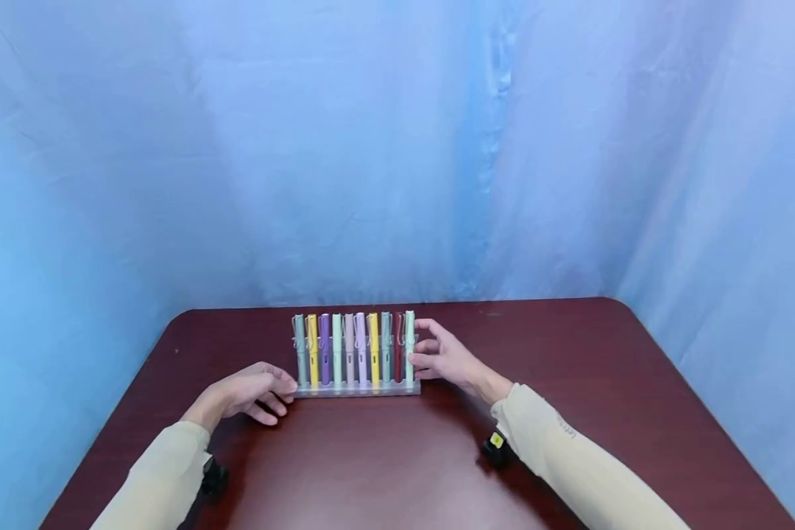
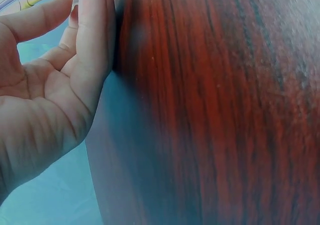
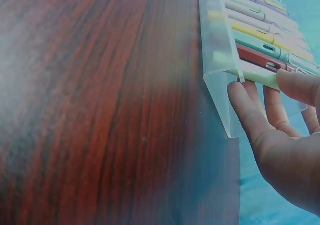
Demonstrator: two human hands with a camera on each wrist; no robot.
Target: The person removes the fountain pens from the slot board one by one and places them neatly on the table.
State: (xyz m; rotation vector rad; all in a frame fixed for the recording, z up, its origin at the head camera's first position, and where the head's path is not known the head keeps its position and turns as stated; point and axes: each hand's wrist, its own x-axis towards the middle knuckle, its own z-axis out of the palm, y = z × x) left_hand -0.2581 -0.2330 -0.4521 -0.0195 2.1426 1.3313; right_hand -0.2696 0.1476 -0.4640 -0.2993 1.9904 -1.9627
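A clear acrylic pen stand [image 1: 358, 393] carries a row of capped pens, side by side and leaning back. Their colours include yellow, purple, grey-green, lilac and a dark red pen [image 1: 399, 361]. At the stand's left end my left hand [image 1: 255, 392] grips the front corner between thumb and fingers, its lower fingers bent near the tabletop. My right hand [image 1: 453, 361] holds the opposite end. In the right wrist view its thumb lies against the light green pen [image 3: 260, 76], the outermost one, while its other fingers reach round the clear end of the stand.
The dark red wood-grain table [image 1: 384, 456] has rounded far corners. Light blue curtains [image 1: 358, 162] hang behind it and at both sides. A small black wrist camera [image 1: 495, 450] with a yellow label sits under the right sleeve, another [image 1: 213, 477] under the left.
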